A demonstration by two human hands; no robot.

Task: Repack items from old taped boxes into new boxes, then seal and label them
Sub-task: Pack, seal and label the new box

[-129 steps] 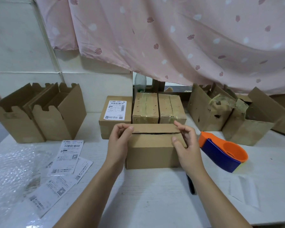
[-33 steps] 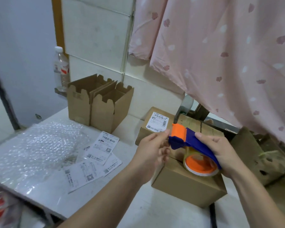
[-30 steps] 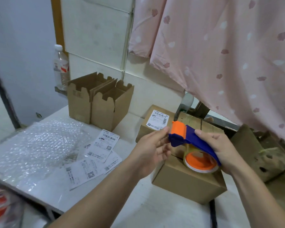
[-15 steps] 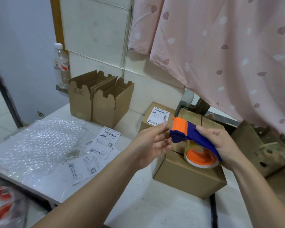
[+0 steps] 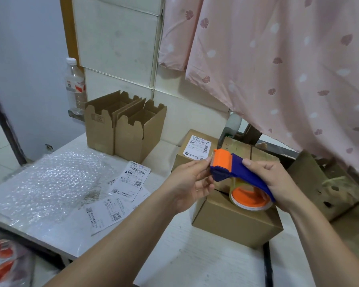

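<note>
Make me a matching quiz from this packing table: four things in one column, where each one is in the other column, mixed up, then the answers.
Things
1. tape dispenser
2. plastic bottle
3. bubble wrap
4. labelled box

Places
A. flat at the left end of the table
B. upright on a ledge by the wall
C. gripped by the right hand above the plain box
D. on the table, beyond the plain box

Pairs: 1-C, 2-B, 3-A, 4-D
</note>
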